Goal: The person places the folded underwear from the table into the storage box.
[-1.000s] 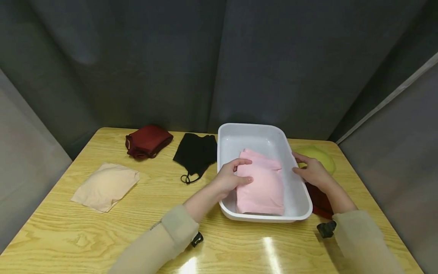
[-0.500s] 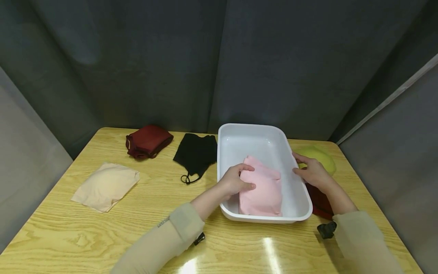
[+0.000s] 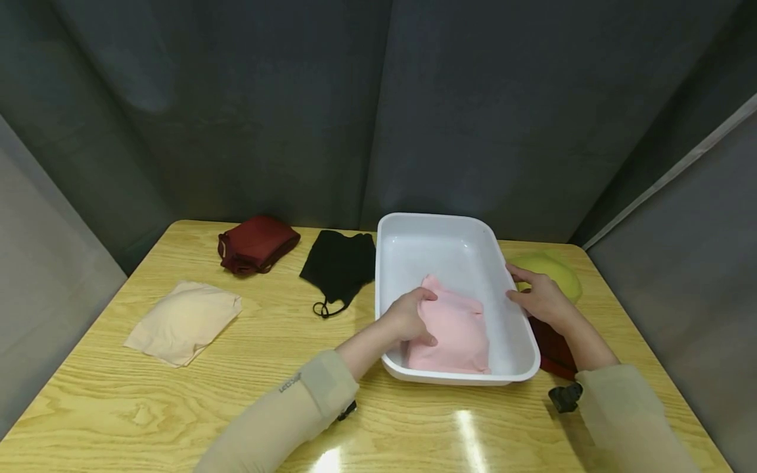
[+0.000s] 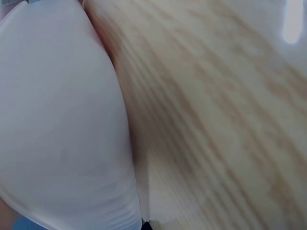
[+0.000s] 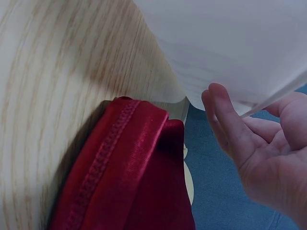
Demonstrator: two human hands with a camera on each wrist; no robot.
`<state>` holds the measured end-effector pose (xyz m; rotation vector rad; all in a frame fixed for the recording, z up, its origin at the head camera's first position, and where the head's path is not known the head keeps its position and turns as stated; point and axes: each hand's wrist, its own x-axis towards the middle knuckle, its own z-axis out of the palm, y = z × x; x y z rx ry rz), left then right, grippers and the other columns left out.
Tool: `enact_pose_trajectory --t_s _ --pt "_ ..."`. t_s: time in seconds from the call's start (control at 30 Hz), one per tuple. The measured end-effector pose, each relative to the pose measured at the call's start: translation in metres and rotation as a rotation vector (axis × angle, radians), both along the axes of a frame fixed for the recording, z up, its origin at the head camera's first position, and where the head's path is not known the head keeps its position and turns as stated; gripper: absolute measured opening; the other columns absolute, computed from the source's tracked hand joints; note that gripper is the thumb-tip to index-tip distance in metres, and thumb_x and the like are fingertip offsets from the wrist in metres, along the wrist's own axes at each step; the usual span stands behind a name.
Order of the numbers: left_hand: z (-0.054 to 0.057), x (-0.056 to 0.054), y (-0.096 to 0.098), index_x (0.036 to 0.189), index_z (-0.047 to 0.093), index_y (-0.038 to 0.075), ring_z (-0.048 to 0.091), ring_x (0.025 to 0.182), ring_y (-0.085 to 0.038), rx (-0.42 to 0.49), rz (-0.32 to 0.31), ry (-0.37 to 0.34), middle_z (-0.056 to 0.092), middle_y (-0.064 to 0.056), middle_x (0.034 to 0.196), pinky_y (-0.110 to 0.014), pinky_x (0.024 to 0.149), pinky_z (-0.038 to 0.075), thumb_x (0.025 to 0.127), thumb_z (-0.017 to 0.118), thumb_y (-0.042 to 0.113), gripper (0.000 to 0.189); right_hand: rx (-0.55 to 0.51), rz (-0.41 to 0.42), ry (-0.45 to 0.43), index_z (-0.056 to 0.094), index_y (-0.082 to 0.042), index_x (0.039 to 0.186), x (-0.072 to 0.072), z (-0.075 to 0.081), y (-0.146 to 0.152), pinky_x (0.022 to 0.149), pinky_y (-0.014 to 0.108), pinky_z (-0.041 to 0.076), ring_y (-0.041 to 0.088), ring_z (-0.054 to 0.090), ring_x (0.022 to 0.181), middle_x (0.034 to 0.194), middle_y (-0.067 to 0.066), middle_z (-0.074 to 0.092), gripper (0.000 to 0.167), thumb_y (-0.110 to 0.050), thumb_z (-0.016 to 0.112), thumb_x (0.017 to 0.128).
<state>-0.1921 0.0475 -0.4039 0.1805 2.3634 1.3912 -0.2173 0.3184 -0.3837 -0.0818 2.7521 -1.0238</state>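
Observation:
A folded pink top (image 3: 455, 325) lies in the near part of a white plastic basin (image 3: 437, 378). My left hand (image 3: 405, 318) reaches over the basin's left wall and holds the top's left side, thumb and forefinger spread on the cloth; its other fingers are hidden. My right hand (image 3: 539, 295) grips the right rim. In the right wrist view that hand (image 5: 273, 163) has fingers against the basin's outer wall (image 5: 240, 43). The outer wall (image 4: 62, 120) fills the left wrist view's left side; the left hand does not show clearly there.
A beige garment (image 3: 183, 322), a folded dark red one (image 3: 258, 244) and a black top with straps (image 3: 340, 263) lie left of the basin. Right of it are a yellow garment (image 3: 552, 272) and a dark red satin one (image 5: 124, 167). Dark curtains (image 3: 284, 118) enclose the table (image 3: 236, 407).
The pink top has shifted a little toward me and sits lower in the basin. My left hand has moved with it, thumb and forefinger now wider apart. The right hand has stayed put.

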Motion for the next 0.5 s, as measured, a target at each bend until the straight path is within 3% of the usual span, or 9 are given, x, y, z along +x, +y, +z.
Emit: enact_pose_trajectory --t_s 0.33,0.5 --pt "-0.0042 0.0016 -0.0001 0.127 0.056 0.019 0.051 0.102 -0.024 -0.164 -0.038 0.051 0.045 -0.016 0.122 -0.036 0.089 0.047 0.057 0.089 0.006 0.079 0.008 -0.006 -0.009 0.024 -0.005 0.149 -0.0003 -0.0012 -0.0009 0.073 0.037 0.057 0.036 0.059 0.098 0.131 0.032 0.043 0.066 -0.016 0.057 0.094" --pt "-0.0024 0.0027 0.0000 0.125 0.057 0.019 0.049 0.106 -0.030 -0.206 -0.035 0.091 0.042 -0.018 0.125 -0.038 0.088 0.048 0.056 0.090 0.009 0.078 0.005 -0.009 -0.003 0.024 -0.006 0.149 -0.0014 -0.0028 0.0000 0.074 0.039 0.057 0.036 0.060 0.099 0.132 0.032 0.043 0.066 -0.017 0.058 0.094"
